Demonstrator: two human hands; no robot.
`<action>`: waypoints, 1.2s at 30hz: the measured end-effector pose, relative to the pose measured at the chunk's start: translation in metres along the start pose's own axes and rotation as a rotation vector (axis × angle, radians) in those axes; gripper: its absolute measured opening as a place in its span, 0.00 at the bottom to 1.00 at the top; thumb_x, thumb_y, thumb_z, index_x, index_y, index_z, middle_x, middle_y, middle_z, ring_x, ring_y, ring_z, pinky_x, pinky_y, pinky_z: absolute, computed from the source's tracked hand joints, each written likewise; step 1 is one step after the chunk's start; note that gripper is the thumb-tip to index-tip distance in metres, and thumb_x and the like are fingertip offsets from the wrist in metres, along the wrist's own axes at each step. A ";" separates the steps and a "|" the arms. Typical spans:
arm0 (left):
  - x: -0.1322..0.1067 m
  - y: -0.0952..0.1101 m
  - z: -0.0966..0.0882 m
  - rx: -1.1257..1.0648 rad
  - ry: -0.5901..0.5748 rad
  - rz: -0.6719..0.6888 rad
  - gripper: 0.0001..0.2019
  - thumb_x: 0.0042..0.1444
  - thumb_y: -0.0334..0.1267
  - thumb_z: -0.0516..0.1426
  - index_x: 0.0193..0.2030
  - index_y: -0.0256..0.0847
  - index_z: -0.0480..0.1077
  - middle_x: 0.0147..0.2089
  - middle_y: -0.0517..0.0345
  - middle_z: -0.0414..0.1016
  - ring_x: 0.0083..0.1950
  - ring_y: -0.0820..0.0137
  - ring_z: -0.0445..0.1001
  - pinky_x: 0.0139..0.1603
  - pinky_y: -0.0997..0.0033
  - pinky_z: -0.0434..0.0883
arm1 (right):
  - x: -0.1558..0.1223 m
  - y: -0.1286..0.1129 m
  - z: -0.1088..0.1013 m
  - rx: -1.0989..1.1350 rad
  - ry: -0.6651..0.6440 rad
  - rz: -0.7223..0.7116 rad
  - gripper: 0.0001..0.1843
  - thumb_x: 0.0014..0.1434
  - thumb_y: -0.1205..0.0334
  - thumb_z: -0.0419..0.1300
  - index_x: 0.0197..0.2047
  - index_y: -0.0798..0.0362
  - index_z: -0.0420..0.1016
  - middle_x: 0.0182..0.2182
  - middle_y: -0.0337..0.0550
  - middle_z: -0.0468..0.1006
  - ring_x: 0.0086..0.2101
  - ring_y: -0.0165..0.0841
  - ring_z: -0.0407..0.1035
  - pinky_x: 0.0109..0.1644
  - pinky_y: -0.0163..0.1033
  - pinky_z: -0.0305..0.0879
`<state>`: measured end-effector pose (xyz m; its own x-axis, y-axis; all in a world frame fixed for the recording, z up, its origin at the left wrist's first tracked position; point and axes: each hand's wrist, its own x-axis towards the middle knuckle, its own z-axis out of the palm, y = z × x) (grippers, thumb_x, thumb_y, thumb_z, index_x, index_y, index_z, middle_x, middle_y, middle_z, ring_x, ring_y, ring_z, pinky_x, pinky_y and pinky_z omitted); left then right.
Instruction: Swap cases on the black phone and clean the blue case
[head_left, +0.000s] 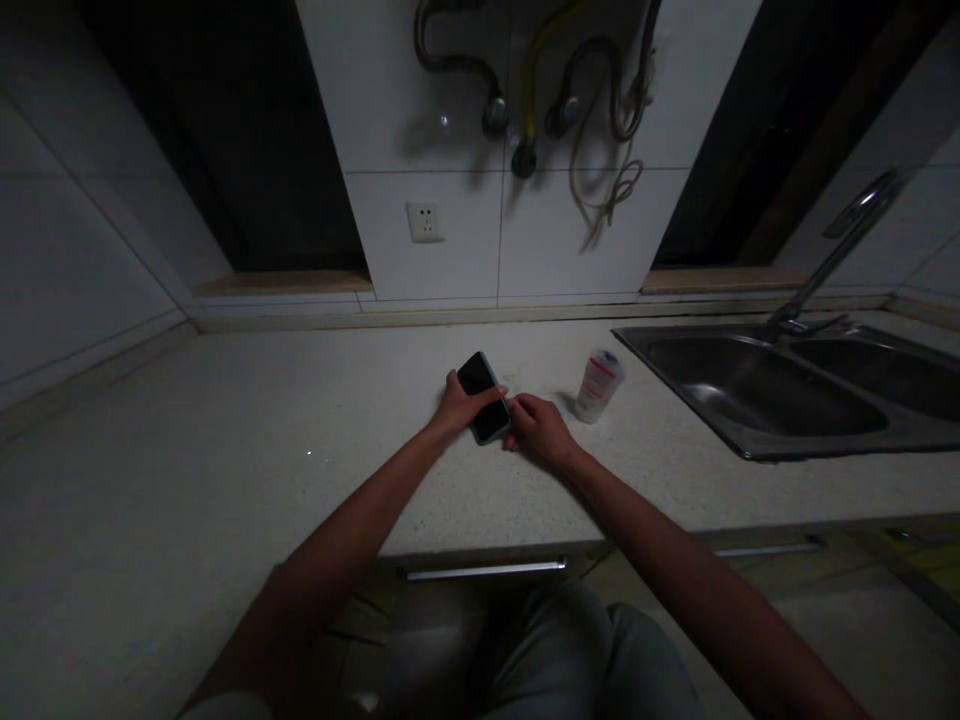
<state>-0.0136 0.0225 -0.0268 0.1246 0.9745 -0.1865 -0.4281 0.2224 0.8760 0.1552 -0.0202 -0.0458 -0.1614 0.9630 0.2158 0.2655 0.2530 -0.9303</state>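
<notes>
A smartphone (493, 420) with a dark screen and a pale edge is just over the white countertop, its screen facing up. My left hand (454, 404) is closed around it, the thumb lying across the screen. Against the phone's right edge, my right hand (541, 428) has its fingers curled and pinched together. Whatever sits between those fingers, if anything, is too small and dark to make out. A clear plastic cup (598, 388) with red print stands to the right of my right hand, apart from it.
A double steel sink (739, 440) with a tall faucet (840, 245) is set into the countertop (300, 440) at the right. On the tiled wall are a power socket (424, 222), pipes with valves, and a hanging white cord (611, 195). A drawer handle (486, 570) runs below the counter's front edge.
</notes>
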 end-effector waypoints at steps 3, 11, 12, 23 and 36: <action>-0.008 0.001 0.005 0.163 0.039 0.119 0.43 0.32 0.28 0.73 0.57 0.44 0.63 0.47 0.52 0.74 0.52 0.62 0.72 0.56 0.66 0.67 | -0.003 -0.004 0.001 -0.043 -0.018 -0.043 0.21 0.63 0.41 0.52 0.34 0.51 0.68 0.22 0.39 0.77 0.22 0.34 0.76 0.24 0.34 0.67; -0.019 0.023 0.005 0.329 -0.317 0.090 0.30 0.37 0.31 0.71 0.50 0.39 0.70 0.36 0.56 0.74 0.36 0.67 0.73 0.44 0.65 0.71 | -0.009 -0.009 -0.002 -0.169 -0.091 -0.154 0.18 0.66 0.47 0.50 0.38 0.51 0.72 0.23 0.40 0.80 0.26 0.36 0.78 0.29 0.36 0.67; -0.019 0.025 0.004 0.332 -0.347 0.072 0.29 0.38 0.31 0.71 0.50 0.40 0.70 0.35 0.56 0.74 0.35 0.68 0.72 0.42 0.65 0.71 | -0.010 -0.009 -0.002 -0.181 -0.082 -0.167 0.18 0.65 0.47 0.50 0.38 0.51 0.73 0.23 0.41 0.80 0.26 0.36 0.77 0.29 0.36 0.67; -0.010 0.033 -0.011 0.301 -0.489 0.016 0.45 0.36 0.21 0.66 0.65 0.46 0.63 0.39 0.57 0.72 0.31 0.73 0.70 0.36 0.71 0.68 | -0.014 -0.012 0.007 -0.212 -0.052 -0.179 0.18 0.62 0.46 0.54 0.33 0.52 0.72 0.23 0.41 0.79 0.23 0.31 0.71 0.27 0.33 0.60; -0.016 0.017 0.013 0.331 -0.098 0.104 0.56 0.33 0.24 0.60 0.72 0.47 0.43 0.34 0.64 0.69 0.30 0.72 0.69 0.32 0.72 0.67 | -0.014 -0.016 0.004 -0.357 -0.038 -0.257 0.17 0.63 0.50 0.55 0.46 0.54 0.73 0.31 0.45 0.80 0.29 0.32 0.72 0.33 0.35 0.65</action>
<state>-0.0114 0.0102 -0.0031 0.1874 0.9805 -0.0596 -0.1319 0.0852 0.9876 0.1490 -0.0378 -0.0351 -0.2983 0.8621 0.4096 0.5227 0.5066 -0.6857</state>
